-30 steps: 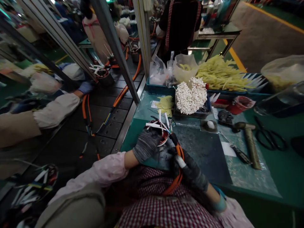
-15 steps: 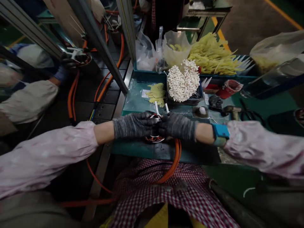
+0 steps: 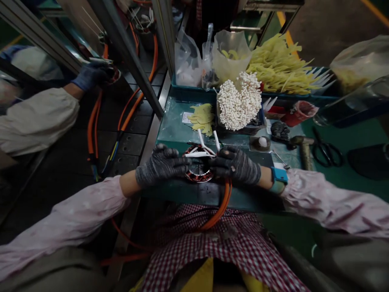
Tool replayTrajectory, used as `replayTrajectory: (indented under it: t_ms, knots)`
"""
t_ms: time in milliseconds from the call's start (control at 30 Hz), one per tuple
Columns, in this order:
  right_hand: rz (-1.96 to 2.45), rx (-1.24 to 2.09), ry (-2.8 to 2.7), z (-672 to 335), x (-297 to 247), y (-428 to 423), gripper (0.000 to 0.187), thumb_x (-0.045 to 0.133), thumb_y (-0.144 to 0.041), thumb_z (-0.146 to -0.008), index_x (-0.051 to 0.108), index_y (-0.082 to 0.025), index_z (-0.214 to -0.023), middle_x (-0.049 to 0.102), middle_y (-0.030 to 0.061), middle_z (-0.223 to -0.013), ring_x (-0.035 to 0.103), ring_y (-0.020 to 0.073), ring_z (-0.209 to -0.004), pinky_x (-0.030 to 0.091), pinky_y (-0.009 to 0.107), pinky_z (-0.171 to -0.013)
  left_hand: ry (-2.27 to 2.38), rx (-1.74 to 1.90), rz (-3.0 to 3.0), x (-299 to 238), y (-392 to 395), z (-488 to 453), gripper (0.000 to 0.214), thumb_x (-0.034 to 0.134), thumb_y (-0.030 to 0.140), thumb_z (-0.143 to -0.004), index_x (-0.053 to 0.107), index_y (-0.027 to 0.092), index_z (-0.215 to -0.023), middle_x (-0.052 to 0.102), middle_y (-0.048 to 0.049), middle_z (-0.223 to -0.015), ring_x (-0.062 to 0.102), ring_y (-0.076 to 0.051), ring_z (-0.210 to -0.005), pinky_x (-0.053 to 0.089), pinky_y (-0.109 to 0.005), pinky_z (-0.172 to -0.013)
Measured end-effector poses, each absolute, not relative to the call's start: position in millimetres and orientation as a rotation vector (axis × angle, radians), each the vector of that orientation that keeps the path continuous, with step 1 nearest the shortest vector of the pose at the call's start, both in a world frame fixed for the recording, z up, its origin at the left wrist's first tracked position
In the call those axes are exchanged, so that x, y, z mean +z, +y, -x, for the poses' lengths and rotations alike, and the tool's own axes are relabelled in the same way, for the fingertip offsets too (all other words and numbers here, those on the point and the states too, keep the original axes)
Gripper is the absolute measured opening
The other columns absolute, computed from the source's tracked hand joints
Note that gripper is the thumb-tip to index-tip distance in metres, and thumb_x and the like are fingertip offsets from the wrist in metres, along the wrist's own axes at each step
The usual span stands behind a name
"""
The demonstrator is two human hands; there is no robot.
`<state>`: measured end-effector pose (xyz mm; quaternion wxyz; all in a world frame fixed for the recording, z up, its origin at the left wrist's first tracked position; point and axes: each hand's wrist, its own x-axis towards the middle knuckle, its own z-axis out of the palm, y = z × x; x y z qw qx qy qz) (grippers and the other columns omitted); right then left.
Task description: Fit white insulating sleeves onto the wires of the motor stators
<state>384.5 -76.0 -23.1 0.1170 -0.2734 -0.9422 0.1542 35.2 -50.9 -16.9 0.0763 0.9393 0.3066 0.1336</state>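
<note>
On both sides of the wound ring [image 3: 199, 177] lay our left hand [image 3: 161, 165] and right hand [image 3: 236, 165], grip unclear.

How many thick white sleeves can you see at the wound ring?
3: a level sleeve over the ring, near the left hand; a leaning sleeve at its far side; and another leaning sleeve nearer the right hand. Others may be hidden.

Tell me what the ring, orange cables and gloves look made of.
Ring: probably metal and coated wire, from its bright edge and reddish strands. Orange cables: likely plastic-sheathed, smooth with a slight sheen. Gloves: probably matte knit fabric, given their streaky grey texture.
</note>
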Motion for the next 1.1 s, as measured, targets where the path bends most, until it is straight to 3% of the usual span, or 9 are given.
replayTrajectory:
  t_ms: [100, 200, 333, 467, 633, 800, 933, 1033, 1100]
  knots:
    - [0.897, 0.259, -2.622, -384, -33, -97, 0.024, 0.068, -0.043, -0.114, 0.082, -0.036, -0.132, 0.083, 0.0046, -0.135, 0.067, 0.0293, -0.125, 0.054, 0.054, -0.11, 0.779, 0.417, -2.914, -12, -71, -49, 0.04, 0.078, 0.058, -0.098, 0.08, 0.045, -0.135, 0.083, 0.0, -0.14, 0.068, -0.034, -0.131, 0.045, -0.055, -0.119]
    - [0.948, 0.108, -2.51, -371, -35, -113, 0.03, 0.072, -0.05, -0.111, 0.082, -0.035, -0.135, 0.081, 0.0061, -0.137, 0.064, 0.033, -0.127, 0.055, 0.056, -0.107, 0.907, 0.453, -2.94, -3, -91, -72, 0.042, 0.079, 0.063, -0.099, 0.082, 0.035, -0.13, 0.082, -0.0039, -0.141, 0.065, -0.036, -0.131, 0.048, -0.056, -0.112]
    - [1.017, 0.151, -2.511, -359, -22, -115, 0.031, 0.08, -0.048, -0.104, 0.083, -0.031, -0.129, 0.079, 0.0082, -0.136, 0.066, 0.0343, -0.123, 0.056, 0.056, -0.108, 0.964, 0.527, -2.89, 2, -103, -94, 0.016, 0.076, 0.044, -0.104, 0.084, 0.031, -0.111, 0.085, -0.0017, -0.125, 0.067, -0.034, -0.121, 0.051, -0.055, -0.106]
    - [1.03, 0.221, -2.501, -352, -18, -113, 0.032, 0.076, -0.044, -0.104, 0.082, -0.021, -0.124, 0.078, 0.013, -0.128, 0.067, 0.0333, -0.115, 0.058, 0.056, -0.108, 1.041, 0.611, -2.718, -8, -106, -102, 0.011, 0.074, 0.034, -0.105, 0.082, 0.031, -0.099, 0.085, 0.0005, -0.114, 0.069, -0.031, -0.122, 0.051, -0.054, -0.11]
    - [1.189, 0.234, -2.206, -335, -58, -148, 0.016, 0.066, -0.026, -0.105, 0.082, -0.028, -0.11, 0.077, 0.0047, -0.104, 0.067, 0.0279, -0.104, 0.054, 0.056, -0.117, 1.058, 0.594, -2.662, -38, -115, -95, 0.014, 0.071, 0.031, -0.106, 0.079, 0.03, -0.095, 0.085, 0.0008, -0.106, 0.073, -0.026, -0.112, 0.055, -0.051, -0.11]
    - [1.5, 0.109, -1.608, -330, -97, -201, 0.035, 0.074, -0.03, -0.099, 0.071, -0.029, -0.133, 0.07, 0.0134, -0.138, 0.068, 0.0355, -0.127, 0.058, 0.059, -0.111, 0.91, 0.674, -2.975, -54, -128, -67, 0.029, 0.069, 0.018, -0.106, 0.079, 0.043, -0.117, 0.087, 0.007, -0.118, 0.076, -0.024, -0.113, 0.053, -0.047, -0.096]
    - [1.63, -0.012, -1.697, -335, -107, -217, 0.049, 0.068, -0.044, -0.103, 0.062, -0.02, -0.145, 0.075, 0.0166, -0.122, 0.071, 0.0369, -0.111, 0.061, 0.056, -0.095, 0.698, 0.837, -3.152, -32, -101, -75, 0.012, 0.077, 0.047, -0.106, 0.08, 0.042, -0.117, 0.087, 0.0059, -0.123, 0.075, -0.027, -0.12, 0.045, -0.048, -0.104]
    - [1.601, 0.008, -1.835, -343, -106, -217, 0.037, 0.059, -0.032, -0.104, 0.066, -0.019, -0.137, 0.078, 0.0133, -0.108, 0.072, 0.0331, -0.098, 0.06, 0.051, -0.09, 0.77, 0.633, -3.056, -1, -66, -107, 0.052, 0.073, 0.072, -0.103, 0.075, 0.038, -0.143, 0.081, -0.0038, -0.145, 0.064, -0.037, -0.144, 0.037, -0.057, -0.119]
    - [1.581, -0.042, -1.86, -352, -97, -216, 0.04, 0.057, -0.029, -0.101, 0.067, -0.018, -0.138, 0.079, 0.0154, -0.111, 0.072, 0.0348, -0.101, 0.06, 0.054, -0.093, 0.709, 0.427, -3.045, 20, -50, -132, 0.069, 0.075, 0.071, -0.101, 0.069, 0.03, -0.155, 0.078, -0.0104, -0.15, 0.06, -0.041, -0.148, 0.035, -0.06, -0.125]
